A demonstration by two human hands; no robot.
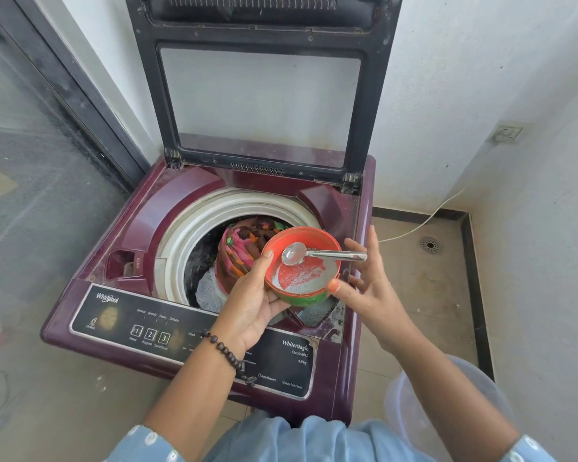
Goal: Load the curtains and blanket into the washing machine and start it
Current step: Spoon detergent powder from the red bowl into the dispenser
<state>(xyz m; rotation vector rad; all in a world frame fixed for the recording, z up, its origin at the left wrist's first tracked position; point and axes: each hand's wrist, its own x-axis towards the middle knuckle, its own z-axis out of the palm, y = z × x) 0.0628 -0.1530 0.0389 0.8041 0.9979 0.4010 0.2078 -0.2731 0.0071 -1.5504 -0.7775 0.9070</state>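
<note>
— So, what is in front of the person?

— Looking down, a maroon top-loading washing machine (90,261) stands in a corner with its lid (261,95) raised upright against the white wall. Inside the drum (194,235) lies a bundle of multicoloured fabric (239,251), pink, brown, orange and green, with a piece of white lacy cloth (209,288) beside it at the near edge. Which piece is curtain and which is blanket cannot be told.

— And the hands?

— The left hand (252,301) holds a small orange bowl (302,266) over the drum's right side, thumb hooked on the near rim, fingers cupped beneath; that grip is closed around the bowl. White powder residue coats its inside. A metal spoon (321,254) lies across the rim, its handle pointing right. The right hand (371,285) is beside the bowl with fingers spread and relaxed; its thumb tip touches the bowl's lower right edge, and the handle's end passes over its fingers. A dark bead bracelet (229,353) circles the left wrist.

— Anything else nearby?

— The control panel (121,323) faces the person, with buttons numbered 1, 2 and 3. A translucent plastic tub (411,411) sits on the floor at the right, and a white cable (424,221) runs along the wall.
</note>
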